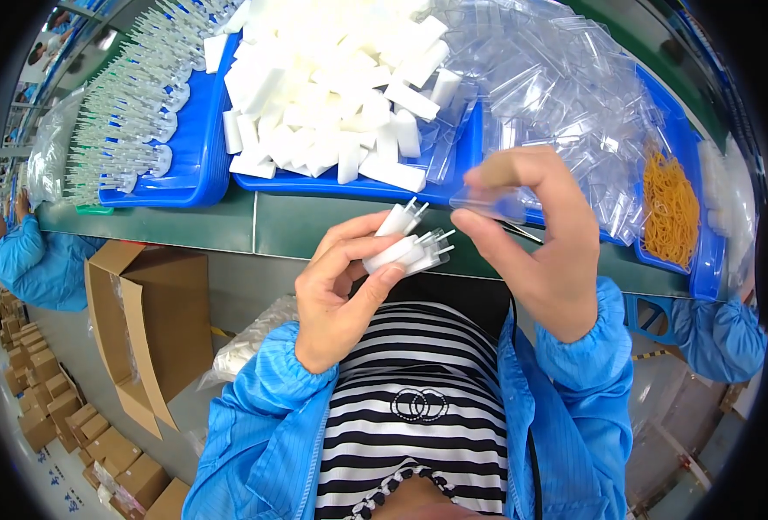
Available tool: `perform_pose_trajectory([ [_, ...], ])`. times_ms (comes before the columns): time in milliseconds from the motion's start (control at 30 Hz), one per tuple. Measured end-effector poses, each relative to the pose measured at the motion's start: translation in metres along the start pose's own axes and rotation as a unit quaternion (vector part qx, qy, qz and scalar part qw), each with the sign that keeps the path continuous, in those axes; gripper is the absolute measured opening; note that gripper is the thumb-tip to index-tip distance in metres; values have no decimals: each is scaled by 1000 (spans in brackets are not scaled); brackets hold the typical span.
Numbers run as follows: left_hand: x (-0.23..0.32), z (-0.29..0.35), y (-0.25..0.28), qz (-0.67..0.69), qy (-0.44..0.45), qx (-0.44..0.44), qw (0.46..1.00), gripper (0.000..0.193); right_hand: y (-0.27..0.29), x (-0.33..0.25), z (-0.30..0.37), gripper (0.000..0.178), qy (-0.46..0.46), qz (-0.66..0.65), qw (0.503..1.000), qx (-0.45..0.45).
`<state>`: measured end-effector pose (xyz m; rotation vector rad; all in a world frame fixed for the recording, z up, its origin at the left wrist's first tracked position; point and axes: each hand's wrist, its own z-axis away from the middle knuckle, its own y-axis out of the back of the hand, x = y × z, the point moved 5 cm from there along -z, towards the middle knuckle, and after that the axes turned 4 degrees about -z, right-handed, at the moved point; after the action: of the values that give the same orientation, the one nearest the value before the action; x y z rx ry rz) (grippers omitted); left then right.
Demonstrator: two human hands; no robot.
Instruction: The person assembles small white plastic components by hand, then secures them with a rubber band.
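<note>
My left hand (327,290) is closed around several white pieces (398,251) with thin white prongs pointing up to the right. Clear plastic seems to wrap some of these pieces. To its right, my right hand (547,238) is raised over the table edge. Its thumb and forefinger pinch a clear plastic sleeve (496,206), blurred by motion. Beyond both hands lies a heap of white foam blocks (314,95) in a blue tray (297,184). A large pile of clear plastic sleeves (566,104) is at the right of the foam.
White pronged pieces (124,130) stand in rows over a blue tray (197,147) at the left. Orange rubber bands (670,208) fill a bin at the right. An open cardboard box (171,321) is below the green table (293,225). A co-worker (37,260) sits far left.
</note>
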<state>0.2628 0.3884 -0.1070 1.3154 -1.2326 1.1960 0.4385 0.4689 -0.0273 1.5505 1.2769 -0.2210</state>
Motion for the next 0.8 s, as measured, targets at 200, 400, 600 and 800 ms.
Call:
perform_pose_trajectory([
  [200,1,-3,-4,-7,-6,-3,1000,27,-22,20,24,39,-166,-295,940,52],
  [400,3,-3,-5,-3,-7,11,1000,27,-29,21,34,38,-189,-316,929,33],
  [600,2,-1,-6,-8,-14,12,1000,27,-22,14,37,28,-137,-204,968,47],
  [800,4,-1,-9,-5,-8,1,1000,27,-21,20,37,26,-167,-170,971,33],
])
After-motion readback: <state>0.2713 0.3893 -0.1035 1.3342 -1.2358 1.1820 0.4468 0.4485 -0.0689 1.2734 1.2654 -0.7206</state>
